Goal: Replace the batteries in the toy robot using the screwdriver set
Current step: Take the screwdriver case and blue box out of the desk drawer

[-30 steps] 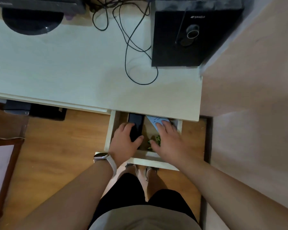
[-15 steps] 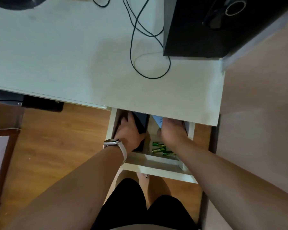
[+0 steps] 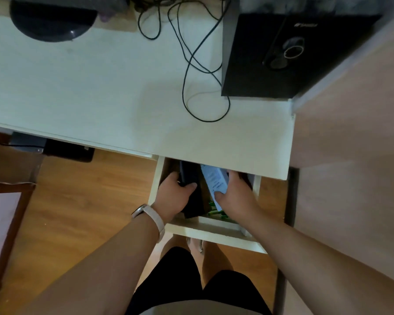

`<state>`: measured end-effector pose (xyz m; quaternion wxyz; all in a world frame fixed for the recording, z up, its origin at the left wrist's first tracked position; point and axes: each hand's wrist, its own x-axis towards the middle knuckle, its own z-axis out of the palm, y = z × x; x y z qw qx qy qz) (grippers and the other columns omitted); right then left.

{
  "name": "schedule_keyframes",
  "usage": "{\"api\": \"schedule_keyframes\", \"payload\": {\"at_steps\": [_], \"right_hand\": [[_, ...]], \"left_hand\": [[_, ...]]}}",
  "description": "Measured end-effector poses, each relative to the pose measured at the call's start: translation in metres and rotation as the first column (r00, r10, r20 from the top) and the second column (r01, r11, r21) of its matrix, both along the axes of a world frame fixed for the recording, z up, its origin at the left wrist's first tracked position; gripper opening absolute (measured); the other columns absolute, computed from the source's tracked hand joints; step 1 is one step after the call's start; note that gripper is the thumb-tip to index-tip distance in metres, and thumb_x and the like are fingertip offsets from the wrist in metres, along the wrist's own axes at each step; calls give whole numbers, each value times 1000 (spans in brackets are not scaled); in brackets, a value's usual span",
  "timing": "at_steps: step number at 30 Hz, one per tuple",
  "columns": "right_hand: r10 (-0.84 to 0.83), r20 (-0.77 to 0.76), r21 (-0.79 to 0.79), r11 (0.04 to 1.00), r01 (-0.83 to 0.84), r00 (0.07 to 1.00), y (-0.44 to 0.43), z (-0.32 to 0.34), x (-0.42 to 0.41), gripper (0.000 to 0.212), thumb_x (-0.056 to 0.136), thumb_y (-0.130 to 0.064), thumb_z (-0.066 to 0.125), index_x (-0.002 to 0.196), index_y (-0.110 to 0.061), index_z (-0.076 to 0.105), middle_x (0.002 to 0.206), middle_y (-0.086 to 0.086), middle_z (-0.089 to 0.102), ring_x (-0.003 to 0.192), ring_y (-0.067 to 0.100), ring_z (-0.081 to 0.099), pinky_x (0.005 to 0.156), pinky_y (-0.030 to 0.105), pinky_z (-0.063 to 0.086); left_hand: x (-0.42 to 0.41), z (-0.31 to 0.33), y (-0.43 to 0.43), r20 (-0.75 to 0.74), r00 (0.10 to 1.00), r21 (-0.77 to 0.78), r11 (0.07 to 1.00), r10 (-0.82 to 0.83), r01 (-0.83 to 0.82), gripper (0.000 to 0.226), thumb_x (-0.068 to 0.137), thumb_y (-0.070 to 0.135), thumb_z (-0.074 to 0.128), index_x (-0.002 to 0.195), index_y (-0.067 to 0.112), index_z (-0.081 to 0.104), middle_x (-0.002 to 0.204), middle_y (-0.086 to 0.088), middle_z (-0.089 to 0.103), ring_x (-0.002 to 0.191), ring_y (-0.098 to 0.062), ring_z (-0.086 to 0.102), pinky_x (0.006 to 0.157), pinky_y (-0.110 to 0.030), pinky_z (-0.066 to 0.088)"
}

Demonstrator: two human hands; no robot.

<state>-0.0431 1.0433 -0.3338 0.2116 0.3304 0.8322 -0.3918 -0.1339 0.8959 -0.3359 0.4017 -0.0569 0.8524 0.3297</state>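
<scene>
Both hands have drawn back from deep in the drawer point(image 3: 214, 233) under the counter point(image 3: 100, 87). The left hand point(image 3: 176, 196) has its grip curled round a black case point(image 3: 189, 176), likely the screwdriver set. The right hand point(image 3: 234, 194) pinches a blue box point(image 3: 214, 180), now tilted up. Green batteries point(image 3: 214, 211) lie just below the right grip. Fetching looks underway, though no toy robot shows.
</scene>
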Motion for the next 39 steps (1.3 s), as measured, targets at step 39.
{"api": "schedule_keyframes", "payload": {"at_steps": [39], "right_hand": [[325, -372, -122, 912, -393, 870, -238, 217, 5, 10, 87, -29, 62, 93, -29, 54, 93, -12, 64, 82, 4, 64, 60, 22, 52]], "left_hand": [[105, 217, -300, 68, 569, 608, 418, 819, -675, 10, 96, 13, 62, 107, 14, 62, 99, -5, 72, 87, -21, 69, 65, -33, 57]]}}
